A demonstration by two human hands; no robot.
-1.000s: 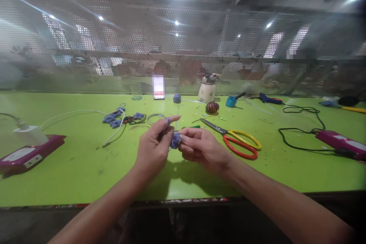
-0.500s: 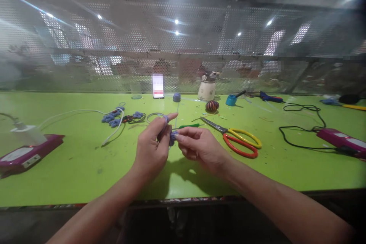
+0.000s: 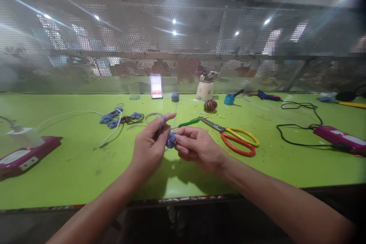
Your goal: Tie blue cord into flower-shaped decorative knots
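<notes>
Between my hands is a small purple-blue crochet piece [image 3: 171, 140], worked in soft yarn. My left hand [image 3: 150, 141] is closed on its left side, with the index finger stretched out and a strand of the yarn looped round it. With thumb and fingers, my right hand [image 3: 200, 145] pinches the piece's right edge. A crochet hook with a green handle [image 3: 188, 122] lies just beyond the right fingers, its thin shaft pointing to the left fingers; I cannot tell what supports it. The strand runs back to a small purple yarn ball [image 3: 175, 97].
Scissors [image 3: 240, 137] with red and yellow handles lie to the right, near a striped yarn ball [image 3: 211, 106]. Blue crocheted pieces [image 3: 111, 118] and a white cable are at left. Purple power strips [image 3: 340, 137] sit at both sides. A phone [image 3: 156, 85] and a jar [image 3: 205, 89] stand behind.
The crochet piece has turned and shows more of its face between my fingers. The green hook's handle end has tilted upward. The view has shifted slightly.
</notes>
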